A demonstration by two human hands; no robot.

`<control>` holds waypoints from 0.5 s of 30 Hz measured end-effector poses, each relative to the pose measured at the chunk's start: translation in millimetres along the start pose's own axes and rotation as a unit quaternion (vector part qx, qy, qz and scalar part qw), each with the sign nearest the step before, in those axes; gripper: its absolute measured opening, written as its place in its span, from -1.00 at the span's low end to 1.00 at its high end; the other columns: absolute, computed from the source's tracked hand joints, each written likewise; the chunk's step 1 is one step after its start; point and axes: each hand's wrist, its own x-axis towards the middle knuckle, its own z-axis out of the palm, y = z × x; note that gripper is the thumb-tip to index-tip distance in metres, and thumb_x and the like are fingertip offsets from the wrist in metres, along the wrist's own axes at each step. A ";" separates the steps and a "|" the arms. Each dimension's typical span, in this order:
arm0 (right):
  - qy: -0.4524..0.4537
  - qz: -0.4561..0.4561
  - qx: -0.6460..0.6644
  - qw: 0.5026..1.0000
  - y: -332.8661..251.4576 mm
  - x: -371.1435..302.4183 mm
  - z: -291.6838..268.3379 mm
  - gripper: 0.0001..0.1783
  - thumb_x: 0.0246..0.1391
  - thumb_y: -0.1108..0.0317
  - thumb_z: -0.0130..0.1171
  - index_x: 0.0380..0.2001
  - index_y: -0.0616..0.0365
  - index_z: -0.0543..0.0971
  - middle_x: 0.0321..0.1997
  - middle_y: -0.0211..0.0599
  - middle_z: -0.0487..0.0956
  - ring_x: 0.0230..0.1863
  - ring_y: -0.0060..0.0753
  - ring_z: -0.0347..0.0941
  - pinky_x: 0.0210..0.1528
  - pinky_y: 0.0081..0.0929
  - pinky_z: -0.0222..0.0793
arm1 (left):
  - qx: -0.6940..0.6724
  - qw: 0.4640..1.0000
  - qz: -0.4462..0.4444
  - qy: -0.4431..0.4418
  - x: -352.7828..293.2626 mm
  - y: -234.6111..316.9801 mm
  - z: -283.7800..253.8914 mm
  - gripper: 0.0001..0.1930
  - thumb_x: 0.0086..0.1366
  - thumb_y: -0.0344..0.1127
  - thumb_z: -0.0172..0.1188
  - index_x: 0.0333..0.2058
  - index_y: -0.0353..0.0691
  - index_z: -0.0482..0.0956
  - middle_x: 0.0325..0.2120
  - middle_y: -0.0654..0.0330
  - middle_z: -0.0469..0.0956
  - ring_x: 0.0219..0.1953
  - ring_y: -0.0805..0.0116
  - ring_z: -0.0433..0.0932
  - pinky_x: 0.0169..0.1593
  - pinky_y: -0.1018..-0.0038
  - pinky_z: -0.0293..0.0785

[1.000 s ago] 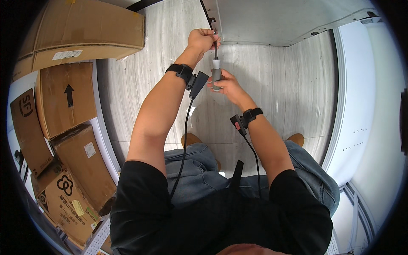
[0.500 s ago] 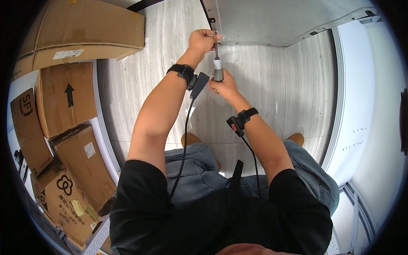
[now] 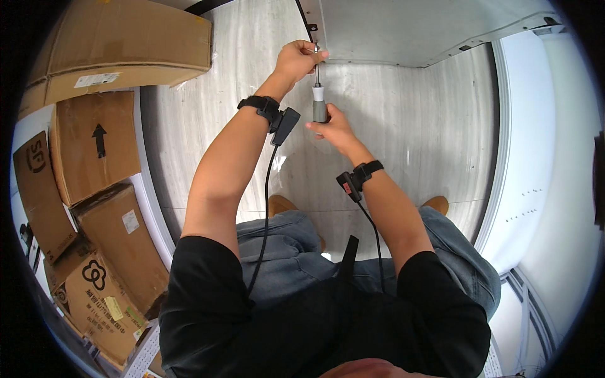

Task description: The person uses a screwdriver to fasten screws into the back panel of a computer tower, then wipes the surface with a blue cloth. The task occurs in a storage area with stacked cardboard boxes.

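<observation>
A screwdriver [image 3: 319, 111] with a grey handle, a white collar and a thin metal shaft points away from me, its tip at the lower left corner of a large grey metal panel [image 3: 403, 31]. My right hand [image 3: 336, 131] is closed on the handle from its right side. Up by the tip, my left hand [image 3: 295, 62] pinches round the shaft with thumb and fingers. Whether a screw sits at the tip is hidden by those fingers.
Cardboard boxes [image 3: 94, 145] are stacked along the left side, with a large carton [image 3: 135, 38] at the far left. To the right runs a white wall panel [image 3: 526, 157]. Black cables [image 3: 265, 208] hang from straps on both my wrists. Grey plank flooring [image 3: 403, 138] lies below.
The screwdriver's handle has shifted slightly left and now stands more upright in the picture. Both hands keep their hold, the left one moving a little left and away from me.
</observation>
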 end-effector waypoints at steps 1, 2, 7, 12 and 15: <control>0.011 0.000 -0.022 1.000 -1.5 -0.6 1.2 -0.41 -0.14 0.32 0.37 -0.06 0.21 0.31 -0.27 -0.29 0.45 -0.33 -0.45 0.45 -0.36 -0.40 0.46 | -0.001 1.000 0.001 0.003 2.2 -1.7 -0.1 -0.78 0.19 -0.37 0.26 -0.23 -0.30 0.47 -0.42 0.20 0.56 -0.45 0.45 0.56 -0.38 0.57 0.53; 0.021 0.000 -0.043 0.999 -2.7 -1.8 2.8 -0.41 -0.15 0.30 0.38 -0.08 0.21 0.31 -0.26 -0.28 0.45 -0.33 -0.44 0.46 -0.37 -0.39 0.45 | -0.002 1.000 0.002 0.005 4.3 -3.5 0.2 -0.76 0.18 -0.36 0.28 -0.23 -0.30 0.47 -0.43 0.21 0.56 -0.45 0.46 0.56 -0.38 0.57 0.53; -0.066 0.013 0.132 0.989 -13.1 -16.1 -3.4 -0.42 -0.06 0.36 0.27 0.02 0.18 0.28 -0.14 -0.24 0.50 -0.21 -0.37 0.50 -0.34 -0.33 0.46 | -0.076 0.995 -0.050 -0.028 6.2 1.6 -1.8 -0.82 0.24 -0.41 0.19 -0.20 -0.31 0.46 -0.39 0.18 0.58 -0.42 0.43 0.58 -0.35 0.55 0.56; -0.115 0.020 0.174 0.978 -9.2 -13.9 -11.9 -0.35 -0.01 0.40 0.19 0.17 0.12 0.22 -0.01 -0.17 0.49 -0.17 -0.33 0.51 -0.22 -0.30 0.49 | -0.118 0.989 -0.059 -0.065 3.8 4.2 -6.4 -0.84 0.29 -0.40 0.12 -0.19 -0.31 0.45 -0.35 0.16 0.59 -0.37 0.43 0.60 -0.31 0.54 0.56; -0.034 -0.013 0.100 0.994 -6.1 -12.6 -3.3 -0.38 -0.06 0.53 0.20 0.11 0.20 0.25 -0.12 -0.16 0.49 -0.18 -0.38 0.49 -0.27 -0.36 0.53 | -0.105 0.991 -0.042 -0.066 5.0 1.1 -7.5 -0.81 0.26 -0.33 0.17 -0.22 -0.31 0.47 -0.35 0.16 0.59 -0.37 0.45 0.58 -0.30 0.54 0.55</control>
